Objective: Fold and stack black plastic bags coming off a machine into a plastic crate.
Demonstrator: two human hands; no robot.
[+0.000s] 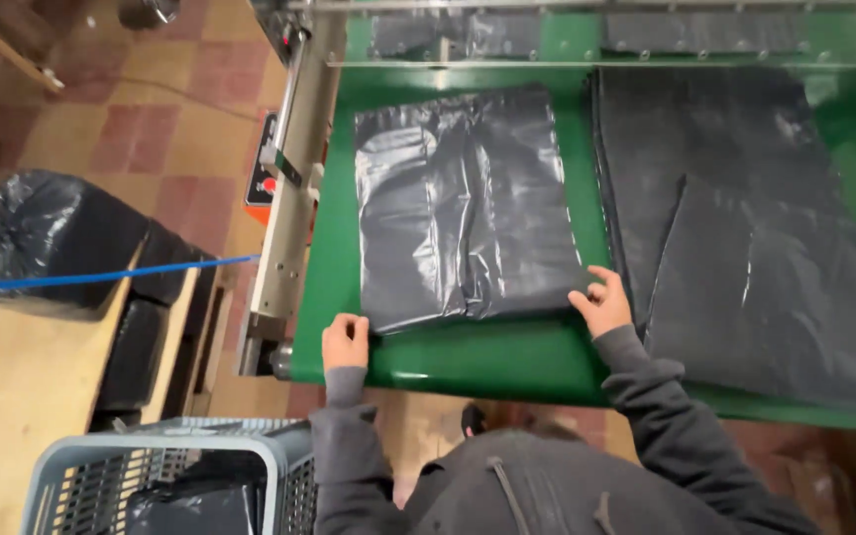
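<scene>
We reach both arms forward from the bottom of the view, grey sleeves covering them down to the wrists. Our left hand (346, 342) is curled, knuckles up and fingers tucked under. Our right hand (601, 302) sits farther forward and well apart from it, fingers loosely bent, thumb pointing inward.

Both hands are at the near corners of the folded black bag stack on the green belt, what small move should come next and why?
Probably close both hands on the stack's near edge. The left hand and right hand already sit at the near corners of the black bag stack, which lies flat on the green belt.
</scene>
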